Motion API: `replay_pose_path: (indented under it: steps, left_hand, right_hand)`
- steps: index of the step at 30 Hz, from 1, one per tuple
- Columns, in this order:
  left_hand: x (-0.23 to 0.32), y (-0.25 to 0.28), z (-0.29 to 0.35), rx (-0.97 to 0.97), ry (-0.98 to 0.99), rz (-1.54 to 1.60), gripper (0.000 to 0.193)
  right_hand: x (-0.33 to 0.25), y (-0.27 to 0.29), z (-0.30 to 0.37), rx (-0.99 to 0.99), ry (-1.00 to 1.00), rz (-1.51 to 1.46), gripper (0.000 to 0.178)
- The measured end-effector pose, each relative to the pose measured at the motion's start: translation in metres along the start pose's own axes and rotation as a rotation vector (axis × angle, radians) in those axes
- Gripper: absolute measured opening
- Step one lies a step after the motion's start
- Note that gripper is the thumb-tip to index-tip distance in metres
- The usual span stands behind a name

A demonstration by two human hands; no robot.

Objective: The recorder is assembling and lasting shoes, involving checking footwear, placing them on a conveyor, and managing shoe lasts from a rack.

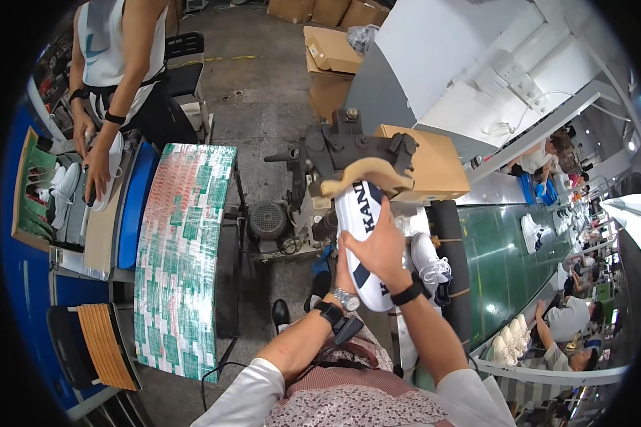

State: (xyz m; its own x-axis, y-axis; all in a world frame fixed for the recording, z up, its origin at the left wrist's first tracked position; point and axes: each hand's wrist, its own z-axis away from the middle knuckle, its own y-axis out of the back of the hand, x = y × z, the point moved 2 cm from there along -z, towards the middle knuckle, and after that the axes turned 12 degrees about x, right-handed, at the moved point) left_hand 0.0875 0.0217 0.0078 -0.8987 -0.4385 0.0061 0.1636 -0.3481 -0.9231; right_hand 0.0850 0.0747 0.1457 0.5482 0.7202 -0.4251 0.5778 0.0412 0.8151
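Both my hands are on a white shoe with navy patches and lettering on its sole, which faces up toward me. Its far end meets a curved tan pad on a dark metal machine. My right hand wraps the shoe's middle from the right. Lower down, my left hand grips its left side, the fingers mostly hidden behind it. Just right of my right hand, white laced shoes with dark parts rest beside a black roller.
A motor sits low beside the machine. Left stands a table covered in green-and-white patterned wrap. Beyond it, a co-worker's hands handle a shoe. A green conveyor belt runs on the right; a cardboard box stands behind the machine.
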Motion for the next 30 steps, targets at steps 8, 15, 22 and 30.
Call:
replay_pose_path:
  steps: [8,15,22,30]
  left_hand:
    - [-0.003,-0.021,0.015,0.138,0.204,-0.029,0.078]
    - [-0.018,-0.009,0.006,0.108,0.182,-0.085,0.078]
    - [-0.036,-0.008,0.005,0.144,0.103,0.163,0.08]
    - [-0.013,0.011,0.007,0.022,0.087,0.095,0.077]
  right_hand:
    - [0.03,0.003,-0.008,-0.055,0.231,-0.028,0.118]
    - [0.03,0.014,-0.009,-0.151,0.12,0.014,0.11]
    - [0.025,0.011,0.001,-0.128,0.059,-0.053,0.087]
    - [0.017,-0.002,0.018,-0.059,-0.109,-0.016,0.089]
